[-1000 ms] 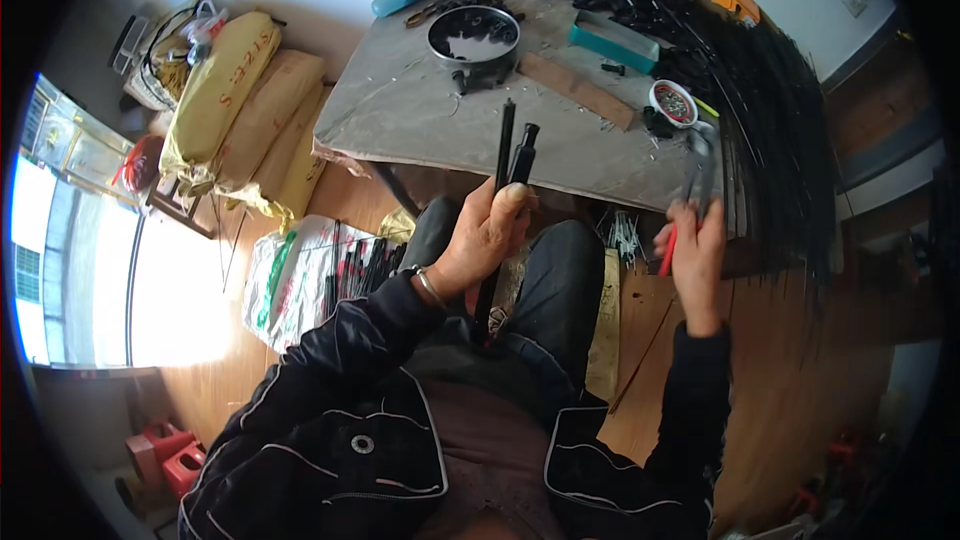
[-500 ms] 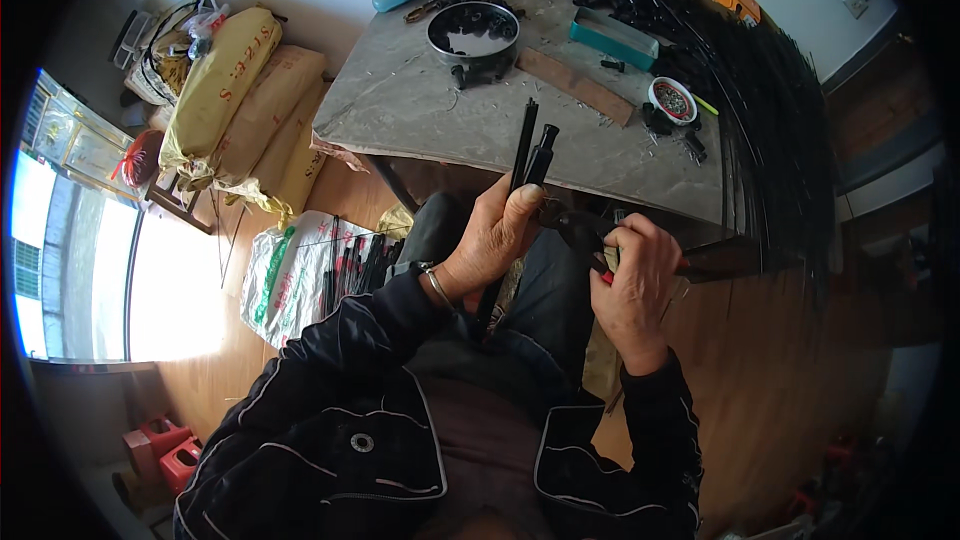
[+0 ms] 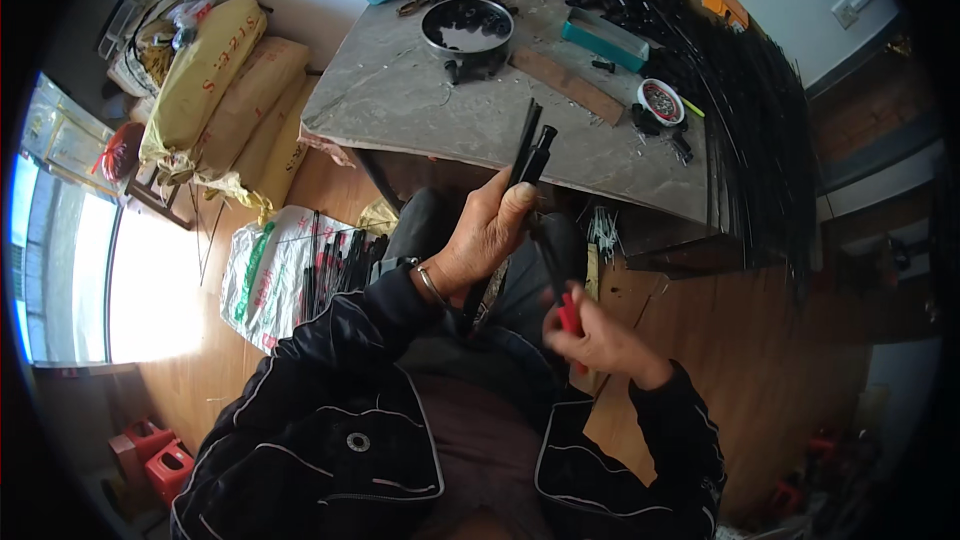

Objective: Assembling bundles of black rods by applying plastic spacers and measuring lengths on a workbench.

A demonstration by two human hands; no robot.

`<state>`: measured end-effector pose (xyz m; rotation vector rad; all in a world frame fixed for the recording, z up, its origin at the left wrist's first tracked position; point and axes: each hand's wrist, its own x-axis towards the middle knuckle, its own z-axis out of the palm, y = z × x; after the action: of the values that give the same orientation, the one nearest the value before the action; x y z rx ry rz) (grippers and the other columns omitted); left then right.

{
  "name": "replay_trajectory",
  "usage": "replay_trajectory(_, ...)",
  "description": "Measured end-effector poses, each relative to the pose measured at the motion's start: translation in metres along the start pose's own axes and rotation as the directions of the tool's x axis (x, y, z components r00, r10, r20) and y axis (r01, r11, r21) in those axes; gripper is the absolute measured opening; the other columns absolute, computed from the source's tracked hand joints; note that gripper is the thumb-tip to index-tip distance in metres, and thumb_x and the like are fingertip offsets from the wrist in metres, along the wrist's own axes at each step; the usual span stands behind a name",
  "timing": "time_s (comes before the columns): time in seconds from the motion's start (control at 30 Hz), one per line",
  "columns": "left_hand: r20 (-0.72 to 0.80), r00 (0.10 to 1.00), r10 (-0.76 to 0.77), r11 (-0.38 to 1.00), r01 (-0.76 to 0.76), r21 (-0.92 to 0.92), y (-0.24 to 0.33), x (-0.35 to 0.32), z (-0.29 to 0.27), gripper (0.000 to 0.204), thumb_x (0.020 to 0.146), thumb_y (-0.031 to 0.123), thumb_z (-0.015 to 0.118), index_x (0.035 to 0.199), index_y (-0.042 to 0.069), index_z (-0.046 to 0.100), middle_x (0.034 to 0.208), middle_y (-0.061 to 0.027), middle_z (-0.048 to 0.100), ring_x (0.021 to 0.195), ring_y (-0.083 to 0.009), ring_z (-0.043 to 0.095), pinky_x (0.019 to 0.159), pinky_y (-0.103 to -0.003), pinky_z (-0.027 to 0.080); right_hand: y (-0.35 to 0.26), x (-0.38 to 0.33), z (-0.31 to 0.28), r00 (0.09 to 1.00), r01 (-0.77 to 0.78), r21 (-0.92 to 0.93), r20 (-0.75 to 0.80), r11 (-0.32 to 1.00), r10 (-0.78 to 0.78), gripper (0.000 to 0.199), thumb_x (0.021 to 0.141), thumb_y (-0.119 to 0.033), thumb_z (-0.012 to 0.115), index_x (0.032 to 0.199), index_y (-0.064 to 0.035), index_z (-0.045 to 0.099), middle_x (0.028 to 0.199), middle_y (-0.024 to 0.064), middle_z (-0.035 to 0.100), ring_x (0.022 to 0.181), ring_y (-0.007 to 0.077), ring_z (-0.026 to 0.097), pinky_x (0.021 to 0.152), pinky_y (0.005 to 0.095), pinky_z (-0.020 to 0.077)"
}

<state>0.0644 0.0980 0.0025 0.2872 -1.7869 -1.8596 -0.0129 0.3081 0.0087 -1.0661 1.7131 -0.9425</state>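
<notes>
My left hand (image 3: 482, 230) is closed around several thin black rods (image 3: 528, 125) and a thicker black tube (image 3: 541, 152) with a stepped tip, all pointing up toward the table edge. Their lower ends run down between my knees. My right hand (image 3: 603, 338), slightly blurred, grips the red handles of pliers (image 3: 569, 314) to the right of and below my left hand. The dark front of the pliers reaches up toward the underside of the held bundle; whether it touches cannot be made out.
On the grey table (image 3: 380, 105) stand a round bowl (image 3: 467, 44) of black parts, a teal box (image 3: 603, 48), a wooden bar (image 3: 567, 86) and a small white cup (image 3: 644, 100). Long black rods (image 3: 760, 150) hang over its right side. Yellow sacks (image 3: 205, 80) and a plastic bag (image 3: 250, 285) lie left.
My right hand has moved down and left with the pliers, drawing back from the bundle's upper part. My left hand keeps its hold almost in place. The view has shifted slightly.
</notes>
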Motion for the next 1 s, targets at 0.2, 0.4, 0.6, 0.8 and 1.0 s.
replay_trajectory(0.2, 0.007, 0.994, -0.111, 0.994, 0.111, -0.024, 0.003, -0.002, -0.012, 0.054, 0.097, 0.053, 0.043, 0.086, 0.002, 0.052, 0.064, 0.0015, 0.048, 0.056, -0.0049, 0.042, 0.049, -0.023, 0.035, -0.014, -0.014, 0.009, 0.98, -0.188, 0.798, 0.193, 0.572, 0.053, 0.028, 0.094, -0.028, 0.059, 0.105, -0.0037, 0.051, 0.074, 0.004, 0.058, 0.057, 0.0089, 0.055, 0.049, 0.0214, 0.0417)
replay_trajectory(0.4, -0.012, 0.991, -0.13, 0.991, 0.13, -0.019, -0.008, 0.002, -0.014, 0.055, 0.097, 0.056, 0.043, 0.088, 0.003, 0.056, 0.07, 0.0015, 0.051, 0.058, -0.0056, 0.045, 0.05, -0.022, 0.036, -0.031, 0.004, 0.018, 0.97, -0.242, 0.334, 0.122, 0.911, 0.212, 0.027, 0.09, -0.012, 0.054, 0.113, -0.0002, 0.048, 0.077, 0.0055, 0.059, 0.059, 0.01, 0.055, 0.053, 0.0214, 0.0422)
replay_trajectory(0.6, 0.046, 0.989, -0.137, 0.984, 0.141, -0.106, 0.001, -0.002, -0.016, 0.052, 0.098, 0.053, 0.043, 0.087, 0.003, 0.055, 0.065, 0.0024, 0.047, 0.055, -0.0055, 0.043, 0.047, -0.023, 0.034, -0.031, -0.004, 0.019, 0.978, -0.201, 0.775, 0.127, 0.599, 0.163, 0.032, 0.094, -0.034, 0.058, 0.099, -0.0027, 0.053, 0.068, 0.0034, 0.054, 0.052, 0.0116, 0.053, 0.046, 0.0244, 0.0437)
replay_trajectory(0.8, 0.024, 0.994, -0.111, 0.989, 0.113, -0.095, -0.001, -0.003, -0.019, 0.052, 0.098, 0.053, 0.043, 0.087, 0.003, 0.054, 0.064, 0.0031, 0.046, 0.053, -0.005, 0.041, 0.046, -0.022, 0.033, -0.032, 0.002, 0.01, 0.904, -0.396, 0.762, 0.422, 0.513, 0.072, 0.021, 0.086, -0.012, 0.059, 0.102, -0.0045, 0.048, 0.058, 0.0052, 0.051, 0.041, 0.0146, 0.049, 0.04, 0.0251, 0.0397)
replay_trajectory(1.0, 0.044, 0.995, -0.09, 0.994, 0.093, -0.063, 0.007, -0.005, -0.018, 0.052, 0.098, 0.052, 0.043, 0.089, 0.003, 0.054, 0.066, 0.0029, 0.046, 0.056, -0.0047, 0.043, 0.048, -0.022, 0.034, -0.059, -0.002, 0.01, 0.983, -0.086, 0.12, -0.154, 0.989, 0.104, 0.026, 0.091, -0.008, 0.052, 0.115, 0.001, 0.051, 0.072, 0.0065, 0.054, 0.052, 0.0131, 0.052, 0.049, 0.0271, 0.0444)
